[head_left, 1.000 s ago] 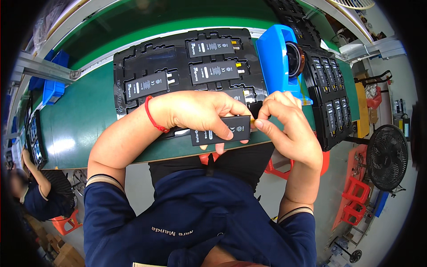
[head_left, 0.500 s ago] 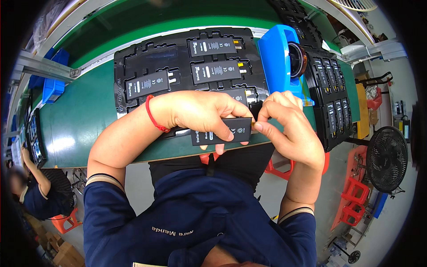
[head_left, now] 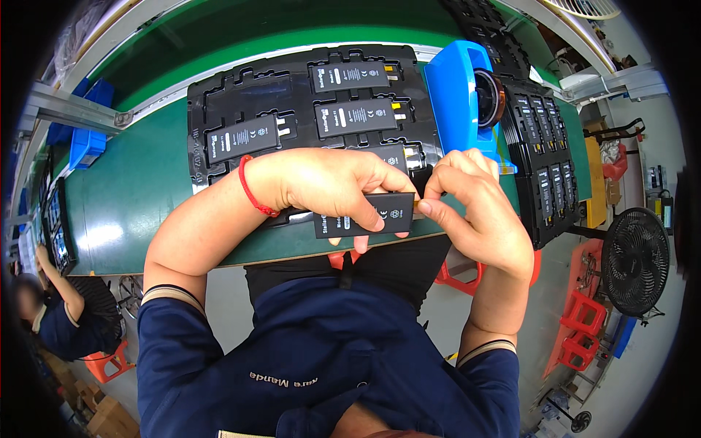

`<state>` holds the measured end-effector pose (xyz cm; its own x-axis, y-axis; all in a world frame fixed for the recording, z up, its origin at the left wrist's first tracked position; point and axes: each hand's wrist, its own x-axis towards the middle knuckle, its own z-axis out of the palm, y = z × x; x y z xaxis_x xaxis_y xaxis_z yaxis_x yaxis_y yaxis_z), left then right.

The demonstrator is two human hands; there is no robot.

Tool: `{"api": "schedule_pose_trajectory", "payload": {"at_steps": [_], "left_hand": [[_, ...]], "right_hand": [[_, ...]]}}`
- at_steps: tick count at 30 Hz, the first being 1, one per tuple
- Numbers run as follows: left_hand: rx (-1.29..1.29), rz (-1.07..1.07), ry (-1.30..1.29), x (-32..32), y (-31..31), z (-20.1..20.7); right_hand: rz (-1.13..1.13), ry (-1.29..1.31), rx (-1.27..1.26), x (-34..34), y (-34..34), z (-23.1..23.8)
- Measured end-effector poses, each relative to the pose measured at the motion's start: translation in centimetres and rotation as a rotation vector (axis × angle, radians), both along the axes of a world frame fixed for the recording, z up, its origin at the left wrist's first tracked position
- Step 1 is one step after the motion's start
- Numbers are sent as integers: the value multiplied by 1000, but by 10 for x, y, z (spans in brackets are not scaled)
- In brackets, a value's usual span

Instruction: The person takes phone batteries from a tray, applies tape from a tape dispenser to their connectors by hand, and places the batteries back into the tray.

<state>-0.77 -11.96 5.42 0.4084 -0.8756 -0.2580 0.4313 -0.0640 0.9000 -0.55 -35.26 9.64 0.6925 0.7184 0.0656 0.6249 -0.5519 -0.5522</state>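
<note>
A flat black phone battery point(head_left: 396, 214) is gripped in my left hand point(head_left: 328, 186), thumb across its printed top and fingertips showing below its near edge. At the battery's right end, my right hand point(head_left: 475, 212) pinches a small yellowish tab point(head_left: 417, 206) between thumb and forefinger; the fingers cover most of it. Just beyond my hands lies a black moulded tray point(head_left: 255, 91) with several like batteries in its pockets, among them a far one point(head_left: 349, 76), a middle one point(head_left: 355, 117) and a left one point(head_left: 243, 137). My left hand and forearm hide the tray's near part.
A blue holder point(head_left: 449, 95) with a dark roll point(head_left: 488, 98) of tape stands right of the tray. Farther right, another black tray point(head_left: 539, 186) of batteries sits on the green table point(head_left: 131, 197). A black fan point(head_left: 635, 261) stands right; a seated person point(head_left: 69, 321) works at left.
</note>
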Motion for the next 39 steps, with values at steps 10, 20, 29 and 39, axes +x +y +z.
{"api": "schedule_pose_trajectory", "payload": {"at_steps": [10, 20, 29, 39], "left_hand": [[29, -8, 29, 0, 1, 10], [55, 34, 138, 0, 3, 11], [21, 6, 32, 0, 0, 0], [11, -12, 22, 1, 1, 2]], "right_hand": [[12, 19, 0, 0, -1, 3], [-51, -30, 29, -4, -5, 7], [-6, 8, 3, -2, 1, 2], [-2, 10, -12, 0, 2, 1]]}}
